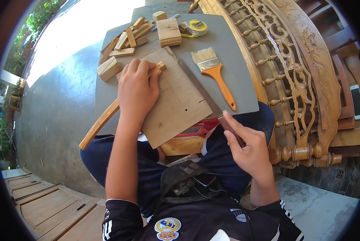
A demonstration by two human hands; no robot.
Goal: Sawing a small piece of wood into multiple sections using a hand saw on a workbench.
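Observation:
My left hand point(139, 90) is closed around a long, slightly curved wooden strip point(101, 122), pressing it over a thin wooden board point(178, 104). One end of the strip shows past my fingertips; the other reaches out beyond the table's left edge. Held between the thumb and fingers of my right hand point(249, 146) is a reddish-brown flat piece point(230, 128) that looks like folded sandpaper. It is beside the board's near right corner, apart from the strip. A paintbrush point(216, 80) with an orange handle lies beyond my right hand.
The small grey table point(240, 90) carries a pile of wooden offcuts point(127, 38), a stacked wood block point(168, 32), a loose block point(109, 69) and a yellow tape roll point(197, 27). Carved wooden furniture point(286, 68) stands close on the right, with a phone point(356, 101) on it.

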